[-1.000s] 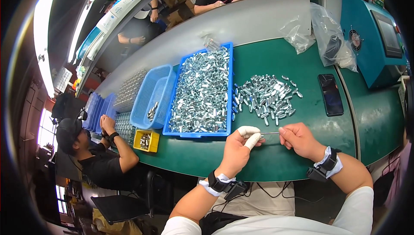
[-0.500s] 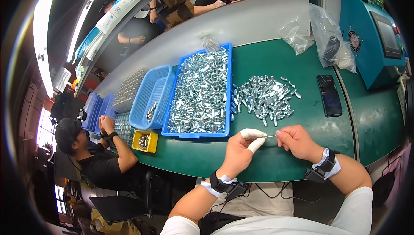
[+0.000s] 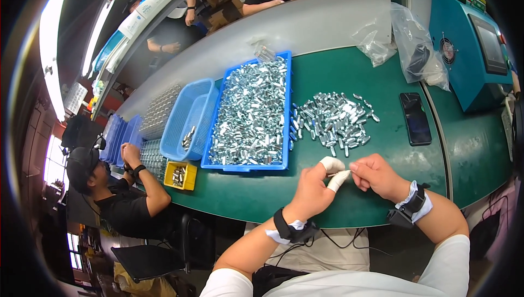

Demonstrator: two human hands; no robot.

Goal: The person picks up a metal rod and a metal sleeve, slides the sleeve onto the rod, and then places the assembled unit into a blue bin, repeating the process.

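Observation:
My left hand (image 3: 316, 187) wears white covers on its thumb and forefinger, which are closed in a pinch. Against its fingertips, my right hand (image 3: 378, 176) pinches with bare thumb and forefinger. Whatever lies between the two hands is hidden by the fingers. Just beyond them, a loose pile of small shiny metal parts (image 3: 338, 121) is spread over the green table (image 3: 256, 199). To its left, a blue tray (image 3: 245, 168) is heaped with many similar parts.
Further left are a light-blue basket (image 3: 173, 143) and a yellow box (image 3: 188, 181), each with a few metal parts. A phone (image 3: 416, 118), plastic bags (image 3: 417, 51) and a teal machine (image 3: 464, 51) stand right. A co-worker (image 3: 128, 199) sits left; others are beyond the partition (image 3: 327, 21).
My hands have come closer together, the left one moving right and slightly up. The thin metal rod that showed between my fingertips is now out of sight. The view has shifted slightly.

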